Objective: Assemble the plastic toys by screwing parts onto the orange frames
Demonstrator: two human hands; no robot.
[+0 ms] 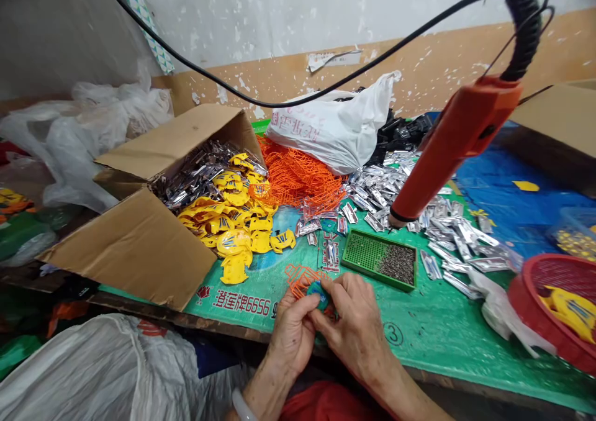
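I find the left hand [291, 340] and right hand [356, 325] curled closed at lower centre of the frame, both pinching a small teal piece [319, 294], a grip that steadies it against an orange plastic frame [302, 281] below a green pegboard tray [345, 261].
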